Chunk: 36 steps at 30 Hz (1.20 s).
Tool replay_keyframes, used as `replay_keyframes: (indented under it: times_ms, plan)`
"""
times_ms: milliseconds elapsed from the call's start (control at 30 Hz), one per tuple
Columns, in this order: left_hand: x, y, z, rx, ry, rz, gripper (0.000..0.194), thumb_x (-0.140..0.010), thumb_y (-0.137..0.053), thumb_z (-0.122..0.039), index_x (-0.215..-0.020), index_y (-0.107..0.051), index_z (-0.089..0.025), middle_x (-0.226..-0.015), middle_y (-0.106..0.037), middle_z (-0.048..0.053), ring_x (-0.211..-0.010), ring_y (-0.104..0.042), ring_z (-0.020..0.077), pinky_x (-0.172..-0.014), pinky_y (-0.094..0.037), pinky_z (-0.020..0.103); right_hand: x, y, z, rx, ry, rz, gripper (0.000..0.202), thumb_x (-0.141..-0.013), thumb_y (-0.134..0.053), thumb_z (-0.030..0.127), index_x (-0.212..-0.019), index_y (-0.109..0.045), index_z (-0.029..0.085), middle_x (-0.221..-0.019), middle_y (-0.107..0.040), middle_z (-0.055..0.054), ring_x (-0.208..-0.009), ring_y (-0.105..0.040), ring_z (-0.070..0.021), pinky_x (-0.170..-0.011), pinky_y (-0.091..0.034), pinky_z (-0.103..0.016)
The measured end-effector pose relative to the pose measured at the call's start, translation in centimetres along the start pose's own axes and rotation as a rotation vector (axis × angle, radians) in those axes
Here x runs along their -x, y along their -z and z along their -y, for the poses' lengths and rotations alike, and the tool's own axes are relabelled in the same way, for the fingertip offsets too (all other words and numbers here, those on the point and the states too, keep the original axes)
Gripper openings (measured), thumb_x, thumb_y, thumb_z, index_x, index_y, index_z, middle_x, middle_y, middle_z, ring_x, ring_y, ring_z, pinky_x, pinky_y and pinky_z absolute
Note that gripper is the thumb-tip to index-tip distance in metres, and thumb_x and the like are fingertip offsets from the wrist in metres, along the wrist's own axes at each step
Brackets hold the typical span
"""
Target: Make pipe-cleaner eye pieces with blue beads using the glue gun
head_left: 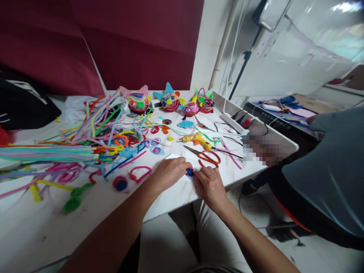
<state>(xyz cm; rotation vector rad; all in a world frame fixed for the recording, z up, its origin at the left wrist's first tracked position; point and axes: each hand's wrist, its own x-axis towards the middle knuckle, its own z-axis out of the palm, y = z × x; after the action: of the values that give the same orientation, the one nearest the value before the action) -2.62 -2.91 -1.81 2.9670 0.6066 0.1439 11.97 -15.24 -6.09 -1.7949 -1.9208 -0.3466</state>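
Observation:
Near the table's front edge, my left hand [174, 168] and my right hand [209, 184] meet at a small blue coil of pipe cleaner [189, 172]. Fingers of both hands are closed on it from either side, and they hide part of it. White paper [172, 156] lies beneath my hands. Just beyond my right hand rest scissors with orange handles [209, 156]. Behind these is a yellow glue gun [197, 139] with a black cord. To the left of my left hand sit a pink-and-blue coiled disc [121, 184] and a pink pipe-cleaner loop [140, 173].
Several colourful animal-head figures [170, 101] stand along the back. Bundled pipe cleaners [48, 152] spread over the left side, with green coils [72, 203] in front. A power strip [233, 122] lies by a white tray [284, 143]. Another person in grey [327, 163] is at the right.

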Motion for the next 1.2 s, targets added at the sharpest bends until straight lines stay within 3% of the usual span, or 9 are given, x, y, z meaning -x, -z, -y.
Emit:
replay_keyframes:
  times_ms: [367, 767, 867, 1033, 1200]
  plan:
    - [-0.1, 0.4, -0.3, 0.002, -0.012, 0.017, 0.019, -0.094, -0.052, -0.018, -0.098, -0.069, -0.025, -0.090, -0.063, 0.000, -0.082, -0.064, 0.0160, -0.061, -0.039, 0.024, 0.2, 0.4, 0.6, 0.128, 0.029, 0.031, 0.016, -0.095, -0.051, 0.017, -0.090, -0.066, 0.016, -0.078, -0.058, -0.004, -0.076, -0.045, -0.0211, -0.071, -0.029, -0.036]
    - [-0.2, 0.3, -0.2, 0.035, 0.007, -0.054, 0.019, -0.091, -0.056, -0.015, -0.104, -0.066, -0.023, -0.099, -0.068, 0.001, -0.090, -0.064, 0.0152, -0.072, -0.045, 0.022, -0.7, 1.2, 0.5, 0.182, 0.219, 0.083, 0.010, -0.086, -0.060, 0.009, -0.080, -0.064, 0.016, -0.076, -0.058, -0.005, -0.072, -0.045, -0.0213, -0.067, -0.027, -0.037]
    - [-0.6, 0.4, -0.1, 0.025, -0.077, -0.068, 0.020, -0.090, -0.056, -0.012, -0.105, -0.065, -0.022, -0.098, -0.066, 0.002, -0.089, -0.063, 0.0151, -0.073, -0.046, 0.023, -0.7, 1.1, 0.5, 0.172, 0.229, 0.072, 0.011, -0.086, -0.060, 0.009, -0.079, -0.063, 0.017, -0.077, -0.058, -0.005, -0.072, -0.046, -0.0218, -0.066, -0.027, -0.037]
    - [-1.0, -0.4, 0.5, 0.064, -0.318, -0.064, 0.018, -0.092, -0.053, -0.009, -0.093, -0.068, -0.018, -0.102, -0.068, 0.004, -0.100, -0.060, 0.0151, -0.090, -0.046, 0.024, -0.6, 0.9, 0.4, 0.145, 0.215, 0.055, 0.013, -0.087, -0.057, 0.009, -0.079, -0.064, 0.017, -0.078, -0.059, -0.006, -0.073, -0.046, -0.0228, -0.067, -0.028, -0.037]
    - [-0.8, -1.6, 1.2, 0.123, -0.395, -0.126, 0.019, -0.095, -0.049, -0.011, -0.102, -0.067, -0.014, -0.107, -0.069, 0.007, -0.104, -0.058, 0.0165, -0.094, -0.047, 0.027, -0.4, 0.9, 0.2, 0.109, 0.159, 0.046, 0.012, -0.088, -0.056, 0.009, -0.084, -0.065, 0.015, -0.078, -0.058, -0.006, -0.074, -0.046, -0.0227, -0.068, -0.029, -0.037]
